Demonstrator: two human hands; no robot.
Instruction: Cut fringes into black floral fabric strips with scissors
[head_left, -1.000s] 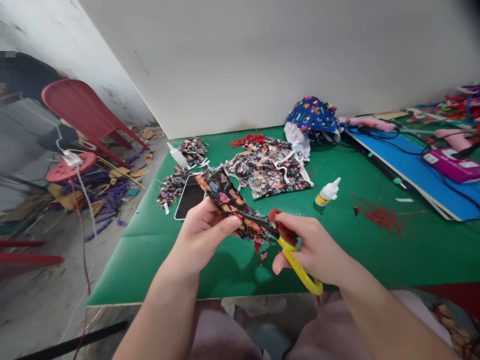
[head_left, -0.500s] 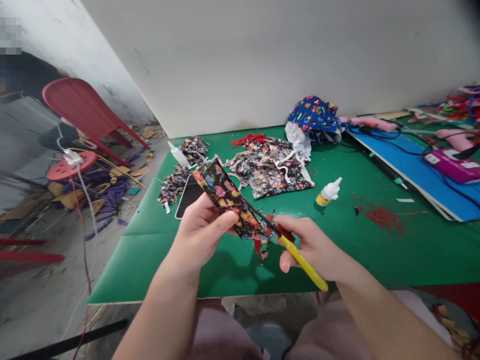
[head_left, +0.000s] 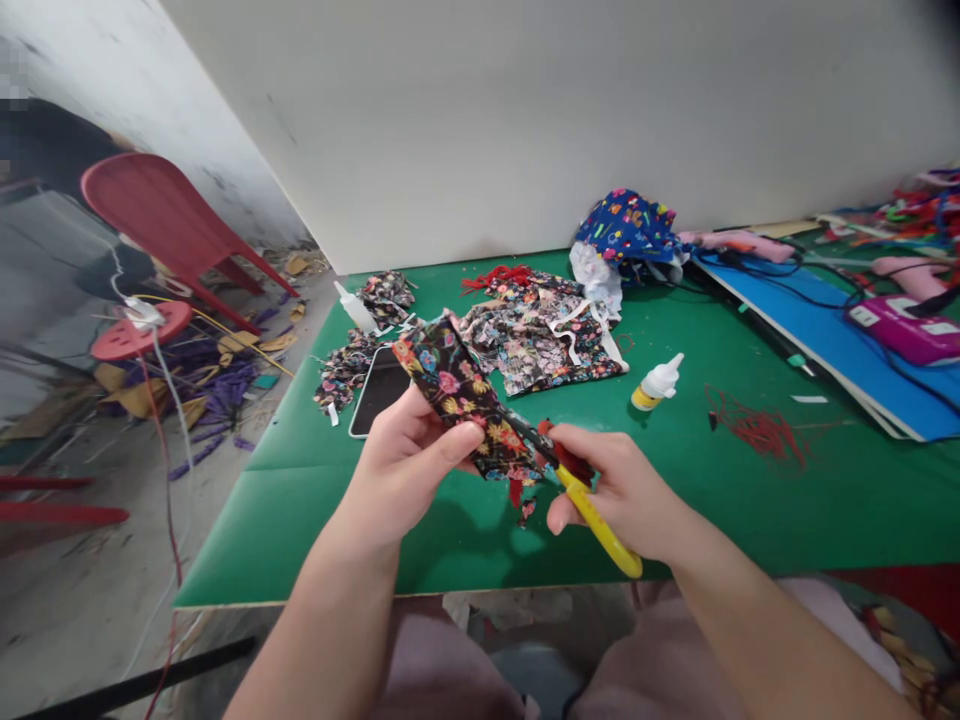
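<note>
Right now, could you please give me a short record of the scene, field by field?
left hand: holds a floral strip up above the table
right hand: grips yellow scissors, blades at the strip's lower end
table: green
behind strip: phone, floral scraps
right of scraps: glue bottle, red thread
far right: blue board
floor, left: red chair
</note>
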